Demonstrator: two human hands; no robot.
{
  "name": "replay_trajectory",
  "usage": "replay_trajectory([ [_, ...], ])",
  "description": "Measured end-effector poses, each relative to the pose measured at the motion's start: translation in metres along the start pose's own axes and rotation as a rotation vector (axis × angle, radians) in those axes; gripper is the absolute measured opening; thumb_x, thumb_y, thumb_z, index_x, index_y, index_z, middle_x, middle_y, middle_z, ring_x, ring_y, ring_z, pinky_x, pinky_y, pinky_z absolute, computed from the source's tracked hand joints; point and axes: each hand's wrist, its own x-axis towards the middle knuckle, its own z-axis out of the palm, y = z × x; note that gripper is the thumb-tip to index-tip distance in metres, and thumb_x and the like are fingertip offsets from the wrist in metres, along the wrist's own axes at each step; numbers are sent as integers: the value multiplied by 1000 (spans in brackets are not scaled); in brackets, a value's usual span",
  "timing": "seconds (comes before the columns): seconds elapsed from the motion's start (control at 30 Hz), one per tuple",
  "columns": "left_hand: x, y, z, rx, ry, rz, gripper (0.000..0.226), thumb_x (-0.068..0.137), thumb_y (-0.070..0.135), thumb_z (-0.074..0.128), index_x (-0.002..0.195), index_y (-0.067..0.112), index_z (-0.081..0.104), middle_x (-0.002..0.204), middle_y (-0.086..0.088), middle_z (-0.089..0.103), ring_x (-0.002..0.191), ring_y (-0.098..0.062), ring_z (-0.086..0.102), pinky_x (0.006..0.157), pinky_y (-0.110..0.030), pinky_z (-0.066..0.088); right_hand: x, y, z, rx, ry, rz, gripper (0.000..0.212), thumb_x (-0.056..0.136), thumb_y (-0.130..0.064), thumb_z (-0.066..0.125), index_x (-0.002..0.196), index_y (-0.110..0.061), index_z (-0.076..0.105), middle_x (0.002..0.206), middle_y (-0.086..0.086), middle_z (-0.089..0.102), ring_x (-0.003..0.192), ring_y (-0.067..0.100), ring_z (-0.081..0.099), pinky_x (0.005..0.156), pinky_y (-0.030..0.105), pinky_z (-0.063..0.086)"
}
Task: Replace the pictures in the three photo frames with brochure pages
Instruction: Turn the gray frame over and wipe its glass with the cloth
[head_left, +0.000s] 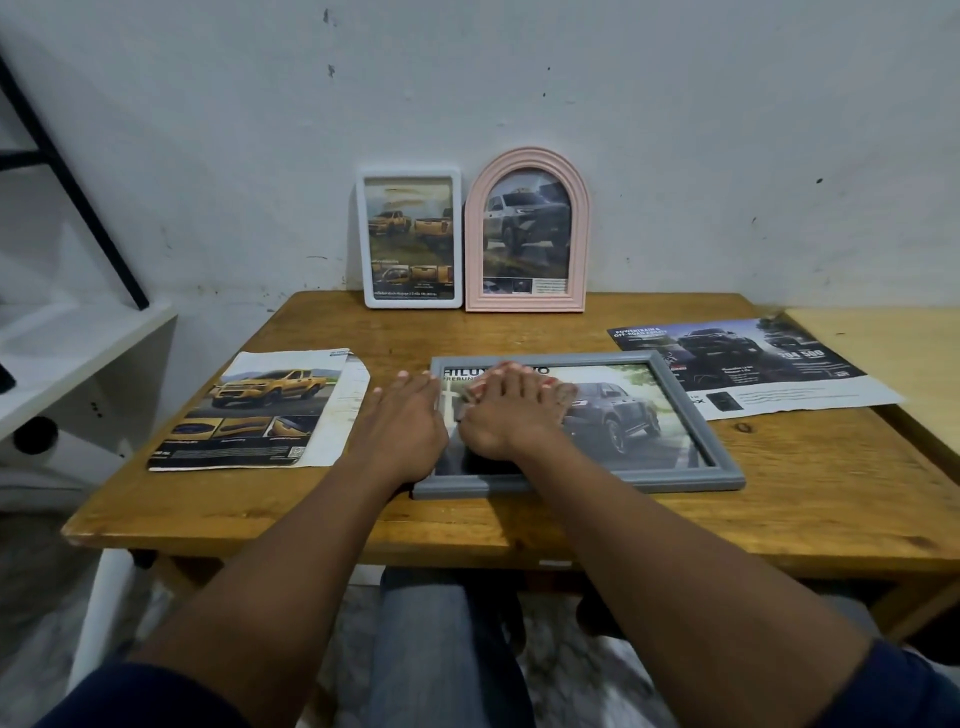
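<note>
A grey photo frame (691, 415) lies flat on the wooden table (779, 493), showing a dark pickup brochure page. My left hand (402, 426) rests flat over the frame's left edge, fingers straight. My right hand (511, 410) presses flat on the frame's glass, fingers spread. A white frame (410, 179) and a pink arched frame (524, 161) stand against the wall at the back, each with a pickup brochure page inside. A brochure page with a yellow pickup (260, 410) lies left of the grey frame. Another dark brochure sheet (753, 364) lies to the right.
A white shelf unit (78, 353) with a black diagonal brace stands to the left of the table. A lighter second table top (893, 353) adjoins at the right. My knees in jeans (431, 649) show under the table's front edge.
</note>
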Motion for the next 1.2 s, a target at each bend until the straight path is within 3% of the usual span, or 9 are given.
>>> replay_trajectory([
  [0.13,-1,2,-2,7,1,2,52,105,22,36,157,17,35,165,-3,31,155,-25,16,124,-46,13,-10,10,-3,-34,-43,-394,64,106,-41,26,161,-20,0,168,2,-9,153,19,-13,122,42,-11],
  [0.3,-3,4,-5,44,-3,-1,54,105,22,35,159,16,31,166,-3,28,156,-26,14,125,-46,13,-26,61,-14,-50,-115,-554,56,108,-40,25,160,-31,4,167,-6,-7,152,10,-14,118,33,-18],
  [0.4,-3,4,-5,49,-5,-1,54,105,21,34,159,17,31,166,-3,28,156,-27,14,125,-47,13,-36,100,-22,-102,-90,-439,61,107,-47,18,159,-29,-6,165,-5,-15,150,13,-20,116,34,-20],
  [0.53,-4,3,-5,38,-7,-4,53,106,21,34,159,17,30,166,-2,28,156,-26,13,125,-47,13,-42,133,-20,-148,-56,-93,71,103,-54,14,157,-20,-17,164,7,-23,151,27,-22,121,53,-13],
  [0.63,-5,1,-4,5,4,-10,54,106,20,34,159,16,30,166,-2,28,156,-26,13,125,-47,13,-51,110,-10,-61,13,152,78,101,-54,17,156,-11,-18,163,16,-23,150,36,-22,121,53,-13],
  [0.73,-5,1,-3,-9,9,-14,54,106,21,34,159,16,31,166,-2,28,156,-26,14,125,-47,13,-55,66,-4,6,21,214,79,101,-53,16,156,-6,-16,163,20,-22,149,41,-21,121,54,-11],
  [0.87,-5,1,-2,-36,12,-20,53,106,21,34,159,17,32,166,-1,28,156,-25,14,125,-47,13,-52,20,9,-30,24,-102,80,97,-55,25,159,-15,-5,167,12,-12,152,35,-13,121,56,-7],
  [1.0,-7,2,-6,-38,5,-22,52,106,24,34,158,16,33,166,-3,29,156,-26,15,125,-47,13,-63,18,-3,26,-55,-469,57,107,-36,29,160,-26,10,168,-3,1,154,17,-6,120,39,-10],
  [1.2,-8,4,-9,-6,-6,-5,54,105,20,35,159,18,32,166,-2,28,156,-26,15,126,-46,12,-87,73,-32,107,-194,-462,50,108,-30,36,153,-47,23,166,-4,17,153,26,6,121,47,8],
])
